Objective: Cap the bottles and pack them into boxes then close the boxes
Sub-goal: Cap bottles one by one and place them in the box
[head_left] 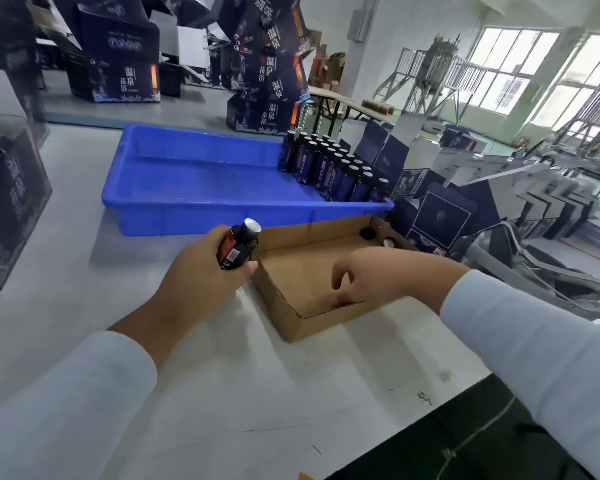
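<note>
White tabletop (pixel 222 393) fills the near field, scuffed with small dark marks toward 5 o'clock. From 7 o'clock a white-sleeved arm reaches in, and the left hand (pixel 201 268) grips a dark bottle (pixel 238 247) with a red label and barcode, its fingers curled round the body and its silvery top tilted toward 1 o'clock. Just beside it, at the centre, lies a shallow cardboard tray (pixel 291 317); the right hand (pixel 371 275), entering from 4 o'clock, dips into it with fingers curled down at the near wall, though whether they pinch anything cannot be told. A couple of small round caps (pixel 388 242) sit in the tray's far corner. Beyond, toward 12 o'clock, a blue plastic bin (pixel 194 188) holds a cluster of upright dark bottles (pixel 333 171) packed at its right end. Folded dark printed boxes (pixel 440 216) crowd 2 o'clock, and stacked dark cartons (pixel 267 77) rise at 12 o'clock.
</note>
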